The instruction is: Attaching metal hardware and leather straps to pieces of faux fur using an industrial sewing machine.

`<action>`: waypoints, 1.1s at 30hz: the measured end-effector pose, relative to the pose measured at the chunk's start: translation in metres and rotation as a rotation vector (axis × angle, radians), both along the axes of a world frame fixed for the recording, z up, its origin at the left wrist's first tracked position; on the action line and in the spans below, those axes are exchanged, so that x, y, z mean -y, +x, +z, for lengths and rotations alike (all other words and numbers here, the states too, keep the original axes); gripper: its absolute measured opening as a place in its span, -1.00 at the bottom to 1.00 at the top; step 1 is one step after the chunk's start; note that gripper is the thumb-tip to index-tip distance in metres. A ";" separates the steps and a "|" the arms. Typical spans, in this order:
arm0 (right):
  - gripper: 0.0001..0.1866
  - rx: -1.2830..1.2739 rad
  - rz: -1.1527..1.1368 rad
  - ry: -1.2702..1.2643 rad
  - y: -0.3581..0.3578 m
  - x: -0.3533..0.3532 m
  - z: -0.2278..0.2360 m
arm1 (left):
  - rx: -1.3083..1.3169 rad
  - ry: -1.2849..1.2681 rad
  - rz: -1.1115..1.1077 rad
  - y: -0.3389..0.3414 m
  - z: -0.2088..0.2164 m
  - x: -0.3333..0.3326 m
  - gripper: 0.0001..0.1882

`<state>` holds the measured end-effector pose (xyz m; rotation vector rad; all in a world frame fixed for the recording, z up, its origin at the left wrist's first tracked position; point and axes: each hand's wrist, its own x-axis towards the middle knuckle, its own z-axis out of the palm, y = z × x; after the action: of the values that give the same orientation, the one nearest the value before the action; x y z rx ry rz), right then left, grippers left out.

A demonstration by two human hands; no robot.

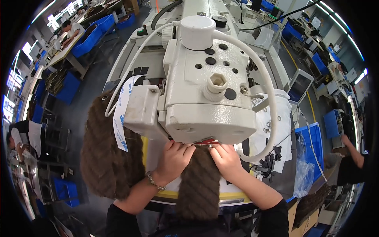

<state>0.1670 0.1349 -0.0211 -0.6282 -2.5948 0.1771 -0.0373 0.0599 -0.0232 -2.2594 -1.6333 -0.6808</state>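
A white sewing machine head (213,118) stands in front of me. Under its front edge runs a strip of brown ribbed fur (200,181), which hangs down over the table's near edge toward me. On the strip's left edge, my left hand (175,158) is closed with bent fingers; a beaded bracelet circles that wrist. My right hand (227,160) grips the opposite edge, its fingertips close under the machine head. The machine hides the strip's far end and the needle. A larger brown fur piece (110,158) lies left of my left forearm.
Small black strips (269,164) and metal rings (268,124) lie on white cloth to the right. Beyond stand a blue bin (312,142) with clear plastic and a tablet screen (301,87). A white hose (272,102) loops beside the machine. Other people sit at tables around.
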 end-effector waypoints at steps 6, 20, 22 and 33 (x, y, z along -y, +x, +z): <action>-0.75 0.017 0.009 -0.011 0.002 0.000 -0.002 | 0.020 0.001 -0.006 0.001 0.003 -0.001 -0.82; -0.73 0.041 0.003 0.083 0.002 -0.001 -0.004 | 0.027 -0.035 -0.051 -0.005 0.005 0.004 -0.81; -0.72 0.047 -0.001 0.095 0.002 -0.001 -0.005 | 0.029 -0.069 -0.049 -0.005 0.005 0.005 -0.80; -0.75 0.037 -0.009 0.295 0.001 0.008 -0.004 | 0.046 -0.064 -0.091 -0.006 0.006 0.005 -0.75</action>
<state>0.1684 0.1272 -0.0252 -0.5392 -2.5820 -0.2191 -0.0432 0.0547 -0.0176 -2.3931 -1.6030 -0.7177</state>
